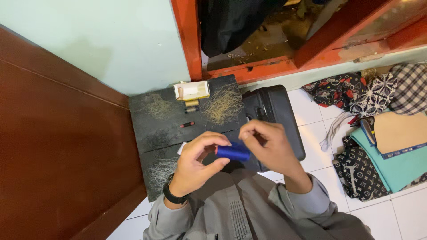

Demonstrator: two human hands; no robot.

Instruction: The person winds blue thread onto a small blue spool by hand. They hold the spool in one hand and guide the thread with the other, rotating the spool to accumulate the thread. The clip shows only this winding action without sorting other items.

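Note:
My left hand grips a blue spool of thread from the left, thumb and fingers wrapped around its end. A black watch sits on that wrist. My right hand pinches at the spool's right end with fingertips together, probably on the thread. Both hands hover above a black board on the floor, close to my grey-shirted chest.
On the board lie tangles of pale thread, a small cream box and a small dark-and-red tube. A black case lies right of it. Folded patterned fabrics are piled at the right. A brown wooden panel stands at the left.

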